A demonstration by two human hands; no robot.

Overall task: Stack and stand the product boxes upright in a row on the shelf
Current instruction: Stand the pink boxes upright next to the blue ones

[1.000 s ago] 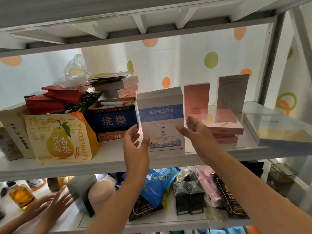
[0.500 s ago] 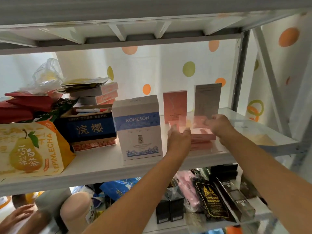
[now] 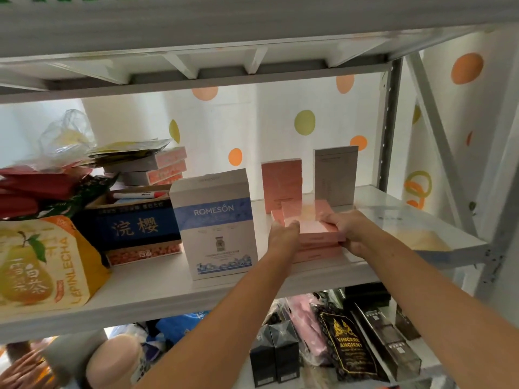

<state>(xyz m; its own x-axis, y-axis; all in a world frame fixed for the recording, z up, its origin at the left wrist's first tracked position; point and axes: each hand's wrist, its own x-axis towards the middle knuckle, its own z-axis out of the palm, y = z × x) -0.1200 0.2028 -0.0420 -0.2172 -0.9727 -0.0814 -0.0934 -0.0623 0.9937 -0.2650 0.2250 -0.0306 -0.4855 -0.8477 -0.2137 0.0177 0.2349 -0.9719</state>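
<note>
A stack of flat pink boxes [image 3: 310, 224] lies on the white shelf [image 3: 174, 287], right of centre. My left hand [image 3: 282, 238] grips the stack's left end and my right hand [image 3: 346, 228] grips its right end. A white and blue ROMESON box [image 3: 214, 224] stands upright just left of my left hand. Behind the stack a pink box [image 3: 280, 185] and a grey box [image 3: 335, 175] stand upright near the back wall.
A blue carton [image 3: 134, 224], a yellow pear-tea pouch [image 3: 42, 262] and red packets [image 3: 31, 189] crowd the shelf's left. A flat white box [image 3: 415, 228] lies at the right end by the steel post [image 3: 391, 122]. Dark boxes and bags fill the shelf below. Another person's hands [image 3: 22, 372] show bottom left.
Both hands moved right from the ROMESON box and closed on the two ends of the pink stack. The view has shifted right and closer.
</note>
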